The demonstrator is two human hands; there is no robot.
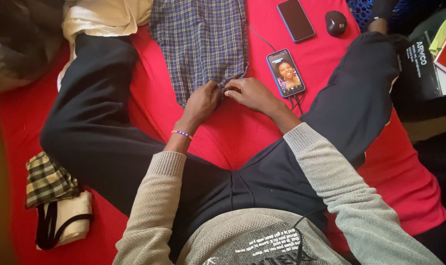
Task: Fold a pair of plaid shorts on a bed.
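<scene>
1. While the person sits with legs spread on the red bed (233, 132), both hands meet at the near edge of a blue checked cloth (201, 44) spread flat between the knees.
2. Left hand (202, 104) has its grip closed, pinching the cloth's near hem; a bead bracelet (182, 133) sits on that wrist.
3. Right hand (252, 94) pinches the same hem just beside the left, fingers curled shut on the fabric corner.
4. A lit phone (286, 72) lies just beside the right hand, with a cable (295, 103) running from its near end under the wrist. In my judgement, a sweep of that wrist could snag the cable and drag the phone.
5. A second, dark phone (295, 19) and a black mouse (336, 22) lie toward the bed's far edge, well apart from the hands.
6. Since only the hem is held, the cloth could bunch or skew if pulled unevenly.
7. A folded checked cloth (49, 179) rests by the left thigh.
</scene>
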